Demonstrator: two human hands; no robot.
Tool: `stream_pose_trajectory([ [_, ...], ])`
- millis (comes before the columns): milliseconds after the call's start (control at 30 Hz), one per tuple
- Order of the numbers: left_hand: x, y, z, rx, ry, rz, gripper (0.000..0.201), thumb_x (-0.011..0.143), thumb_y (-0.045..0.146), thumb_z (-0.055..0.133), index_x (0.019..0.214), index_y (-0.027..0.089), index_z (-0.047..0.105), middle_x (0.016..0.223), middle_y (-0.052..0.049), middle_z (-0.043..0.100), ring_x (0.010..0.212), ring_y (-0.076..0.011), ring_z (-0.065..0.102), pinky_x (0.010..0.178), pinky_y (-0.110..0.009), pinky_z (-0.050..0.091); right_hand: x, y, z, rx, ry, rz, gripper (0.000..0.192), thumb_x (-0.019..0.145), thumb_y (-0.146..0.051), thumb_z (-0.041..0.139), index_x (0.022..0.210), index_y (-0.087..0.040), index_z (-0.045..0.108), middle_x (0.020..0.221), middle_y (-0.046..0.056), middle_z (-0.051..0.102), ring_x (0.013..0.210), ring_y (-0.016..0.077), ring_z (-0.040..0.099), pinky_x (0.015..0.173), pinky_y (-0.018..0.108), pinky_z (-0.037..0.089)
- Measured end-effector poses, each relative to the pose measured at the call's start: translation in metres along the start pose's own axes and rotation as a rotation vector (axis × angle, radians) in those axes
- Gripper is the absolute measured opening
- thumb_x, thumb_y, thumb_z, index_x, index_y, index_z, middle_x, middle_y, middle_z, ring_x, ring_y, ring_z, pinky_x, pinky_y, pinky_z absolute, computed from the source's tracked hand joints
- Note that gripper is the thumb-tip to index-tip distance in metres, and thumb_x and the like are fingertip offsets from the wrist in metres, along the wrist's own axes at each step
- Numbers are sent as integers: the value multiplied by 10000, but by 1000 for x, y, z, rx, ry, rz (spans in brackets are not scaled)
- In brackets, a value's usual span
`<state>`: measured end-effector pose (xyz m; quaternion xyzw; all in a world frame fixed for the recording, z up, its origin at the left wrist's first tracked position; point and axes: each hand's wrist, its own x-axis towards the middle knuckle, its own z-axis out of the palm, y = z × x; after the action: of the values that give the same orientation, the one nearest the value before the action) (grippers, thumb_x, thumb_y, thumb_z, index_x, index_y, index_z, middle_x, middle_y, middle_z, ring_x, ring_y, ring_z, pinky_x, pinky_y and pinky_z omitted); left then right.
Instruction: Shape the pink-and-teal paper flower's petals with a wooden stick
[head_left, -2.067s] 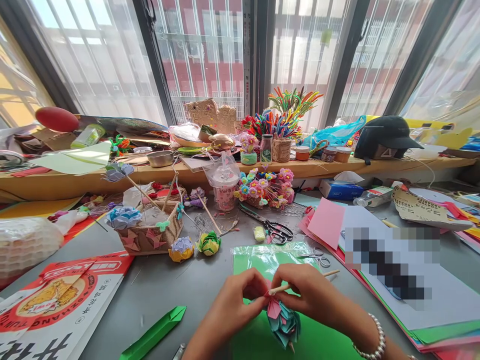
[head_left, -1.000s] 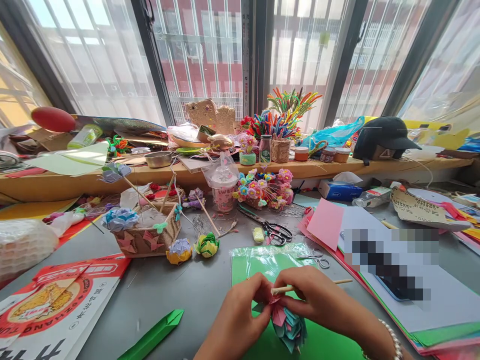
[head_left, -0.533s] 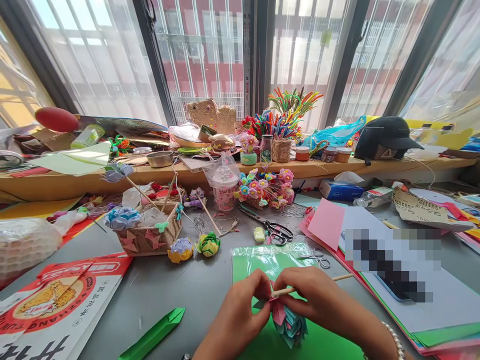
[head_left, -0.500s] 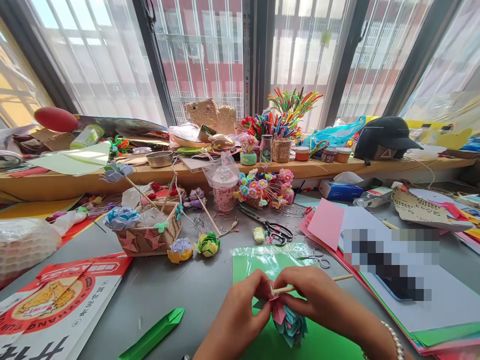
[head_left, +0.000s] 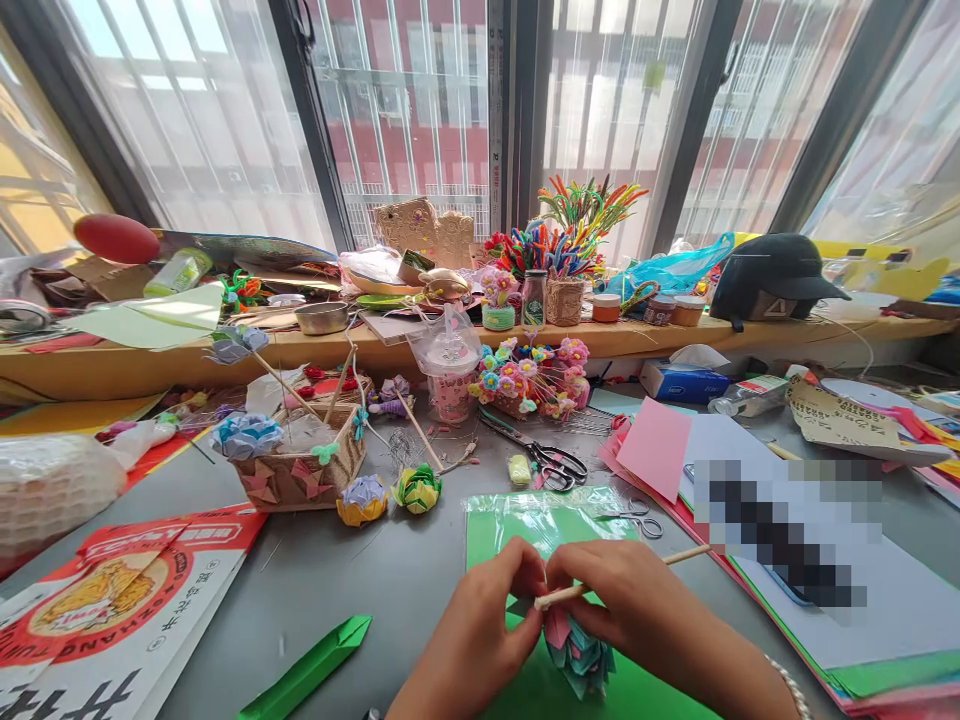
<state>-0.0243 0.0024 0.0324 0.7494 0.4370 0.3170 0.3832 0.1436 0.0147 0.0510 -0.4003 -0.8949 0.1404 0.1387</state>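
My left hand [head_left: 487, 622] is closed, its thumb and fingers pinching the pink base of a paper flower [head_left: 579, 660] with layered teal petals. The flower hangs petals-down below my hands. My right hand [head_left: 630, 592] is closed round a thin wooden stick [head_left: 686, 555], which passes under its fingers and out to the right. The stick's blunt tip lies against the pink base, beside my left fingertips; my fingers hide part of the join. Under both hands lies green paper [head_left: 517, 530], partly in a clear sleeve.
Small scissors [head_left: 643, 520] and larger black-handled scissors [head_left: 559, 470] lie behind my hands. Two finished paper flowers [head_left: 417, 489] sit near a cardboard box [head_left: 300, 470]. A folded green strip [head_left: 306, 665] rests at front left, a stack of coloured paper [head_left: 870, 570] at right.
The stick's tip has shifted slightly left and down across the flower's base, with my right hand following a little. The left hand keeps its pinch.
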Motion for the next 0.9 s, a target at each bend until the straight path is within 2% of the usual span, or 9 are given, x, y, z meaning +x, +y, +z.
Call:
stream_pose_trajectory([
  [333,-1,-3,-3,20,-5,-22,61,778,180,527,764,202,472,746,-4,647,700,-144,598,645,-218,428,-1,1,2,6,36,-23,79,779,-157,617,770,-203,553,710,-23,675,633,146,621,513,202,331],
  [700,1,0,3,59,-7,-33,113,730,106,532,744,199,468,749,-7,648,694,-147,594,638,-218,421,0,-1,3,-58,47,-39,110,734,-122,653,790,-191,589,688,-5,685,608,168,631,497,217,326],
  [900,-1,-1,4,127,0,-11,100,753,117,493,734,204,450,744,-3,640,673,-147,581,629,-232,414,-2,2,-2,69,20,7,90,782,-120,594,725,-190,599,696,-16,677,634,131,618,561,189,365],
])
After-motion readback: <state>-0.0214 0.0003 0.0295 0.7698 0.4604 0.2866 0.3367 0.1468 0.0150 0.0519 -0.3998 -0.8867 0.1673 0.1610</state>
